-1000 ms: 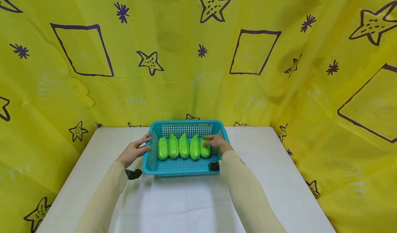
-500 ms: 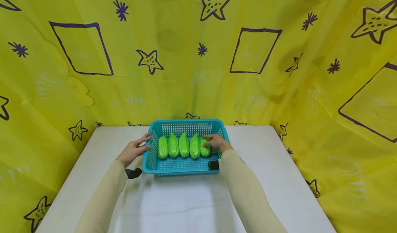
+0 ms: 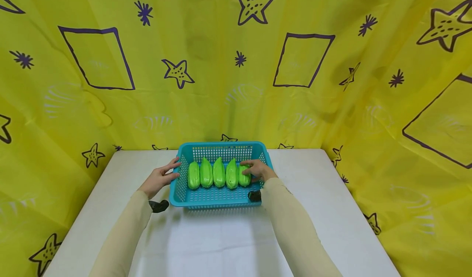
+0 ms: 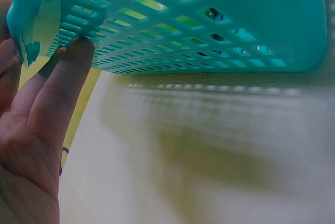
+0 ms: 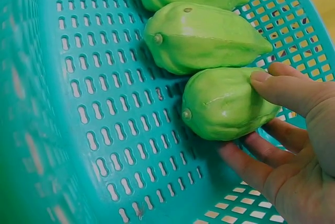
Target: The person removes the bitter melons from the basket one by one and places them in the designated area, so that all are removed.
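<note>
A blue-green plastic basket [image 3: 217,203] with perforated walls stands on the white table. Inside it, several green papayas [image 3: 219,176] lie side by side in one row. My right hand [image 3: 261,171] reaches into the basket and holds the rightmost papaya [image 5: 222,106], thumb on top and the other fingers along its outer side and underneath. At the basket's left end, my left hand [image 3: 156,181] grips the rim; in the left wrist view, fingertips [image 4: 79,51] touch the outside of the perforated wall. Part of the held papaya is hidden behind the thumb and fingers.
White cloth covers the table [image 3: 221,244] in front of the basket. A yellow curtain [image 3: 217,105] with printed stars and frames hangs behind and along both sides. Dark wrist devices [image 3: 159,206] sit below each hand.
</note>
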The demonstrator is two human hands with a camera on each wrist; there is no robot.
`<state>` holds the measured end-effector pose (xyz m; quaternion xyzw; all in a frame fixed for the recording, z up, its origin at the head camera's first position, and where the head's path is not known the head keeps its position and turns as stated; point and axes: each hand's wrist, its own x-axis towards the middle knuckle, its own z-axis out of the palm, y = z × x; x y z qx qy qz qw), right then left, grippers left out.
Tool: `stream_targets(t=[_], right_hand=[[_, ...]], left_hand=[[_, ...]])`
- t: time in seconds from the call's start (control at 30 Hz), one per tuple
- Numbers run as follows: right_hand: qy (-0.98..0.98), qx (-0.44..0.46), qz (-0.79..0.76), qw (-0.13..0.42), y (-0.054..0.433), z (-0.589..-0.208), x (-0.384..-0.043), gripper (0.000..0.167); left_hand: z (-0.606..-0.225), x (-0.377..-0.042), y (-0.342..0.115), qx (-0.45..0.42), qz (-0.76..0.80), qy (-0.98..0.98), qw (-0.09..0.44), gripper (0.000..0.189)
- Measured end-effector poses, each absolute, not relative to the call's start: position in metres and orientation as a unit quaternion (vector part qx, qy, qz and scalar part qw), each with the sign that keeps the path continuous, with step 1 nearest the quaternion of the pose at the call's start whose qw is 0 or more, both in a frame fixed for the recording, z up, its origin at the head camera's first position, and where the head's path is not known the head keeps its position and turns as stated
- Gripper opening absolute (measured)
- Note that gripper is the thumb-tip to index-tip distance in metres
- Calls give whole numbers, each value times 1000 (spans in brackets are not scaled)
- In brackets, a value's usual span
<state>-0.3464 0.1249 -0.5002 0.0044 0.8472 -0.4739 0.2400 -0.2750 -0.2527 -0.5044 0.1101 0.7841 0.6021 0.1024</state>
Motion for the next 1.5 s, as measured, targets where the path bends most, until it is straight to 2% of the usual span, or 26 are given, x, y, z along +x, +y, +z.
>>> stream_targets(t=[0.23, 0.5, 0.93, 1.17, 1.5], right_hand=[[849, -11, -470, 242, 126, -500, -343, 46], [852, -27, -455, 257, 127, -497, -342, 53], [842, -18, -471, 264, 129, -494, -345, 49], [830, 10, -505, 237, 127, -491, -344, 44], [837, -9, -512, 192, 128, -487, -346, 44]], left_hand=[[-515, -281, -257, 106, 598, 787, 103, 58], [-515, -281, -257, 102, 594, 791, 104, 58], [-500, -273, -250, 105, 599, 786, 110, 55], [-486, -266, -247, 110, 598, 785, 117, 55], [-487, -266, -247, 116, 601, 783, 113, 55]])
